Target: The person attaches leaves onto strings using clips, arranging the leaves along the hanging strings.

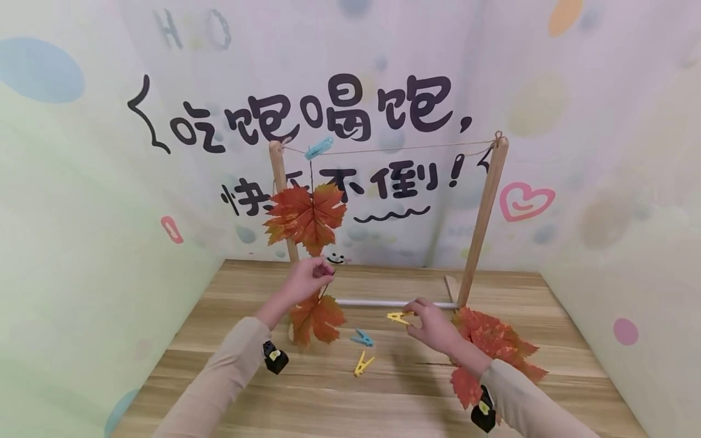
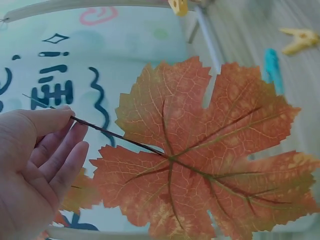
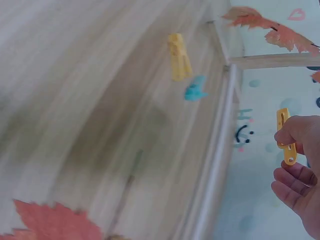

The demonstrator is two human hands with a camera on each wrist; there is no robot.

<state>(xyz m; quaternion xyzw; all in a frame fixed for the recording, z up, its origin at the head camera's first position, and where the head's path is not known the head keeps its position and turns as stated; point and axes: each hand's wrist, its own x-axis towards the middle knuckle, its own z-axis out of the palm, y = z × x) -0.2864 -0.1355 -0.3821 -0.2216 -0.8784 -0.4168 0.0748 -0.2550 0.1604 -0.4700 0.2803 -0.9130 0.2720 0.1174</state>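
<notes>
My left hand [image 1: 308, 278] pinches the thin dark stem of an orange-red artificial maple leaf [image 2: 200, 150] between thumb and forefinger; the leaf hangs below it in the head view. In my right hand [image 1: 435, 325] is a yellow clothespin [image 3: 283, 135], held between thumb and fingers above the table. A second maple leaf [image 1: 306, 216] hangs by its stem from a string [image 1: 405, 148], fastened with a blue clothespin [image 1: 319, 148]. On the table between the hands lie another blue clothespin [image 1: 362, 337] and another yellow clothespin [image 1: 363, 364].
The string spans two wooden posts, the right post [image 1: 484, 225] and the left post [image 1: 278, 167], joined low down by a pale rod [image 1: 383, 302]. More red leaves [image 1: 493, 334] lie on the wooden table [image 1: 405, 404] by my right forearm. A printed curtain [image 1: 350, 48] stands behind.
</notes>
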